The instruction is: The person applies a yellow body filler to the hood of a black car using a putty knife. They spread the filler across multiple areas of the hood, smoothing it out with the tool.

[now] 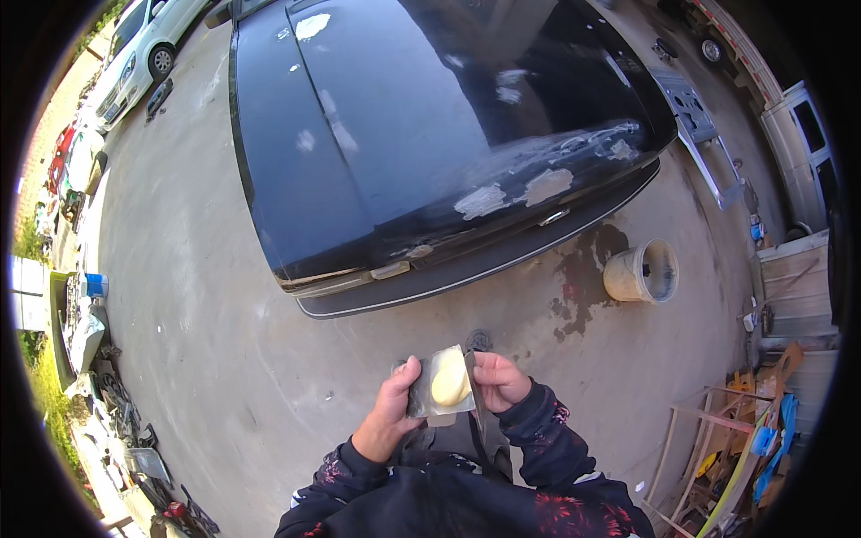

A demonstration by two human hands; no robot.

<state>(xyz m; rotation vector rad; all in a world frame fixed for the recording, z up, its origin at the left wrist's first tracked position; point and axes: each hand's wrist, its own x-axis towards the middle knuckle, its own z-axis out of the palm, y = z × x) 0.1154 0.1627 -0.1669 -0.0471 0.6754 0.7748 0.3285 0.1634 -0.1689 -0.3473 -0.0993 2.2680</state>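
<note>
In front of my body, my left hand (pixel 393 402) grips the left edge of a small flat grey board (pixel 420 391), thumb on top. A smooth lump of pale yellow putty (pixel 449 384) sits on the board's lighter part. My right hand (pixel 501 381) is closed at the board's right side, pinching a thin dark flat piece (pixel 477 399) that stands nearly edge-on. Its exact kind is hard to make out. Beyond my hands is the rear of a dark car (pixel 395 117), its paint marked with several pale filler patches (pixel 547 186) and sanded spots.
A dirty whitish bucket (pixel 628 273) stands on the concrete floor (pixel 197 314) at right, beside a wet stain (pixel 583 278). Scrap and a metal frame (pixel 704 421) lie at lower right. Car parts line the left edge, with a white car (pixel 143 54) farther off.
</note>
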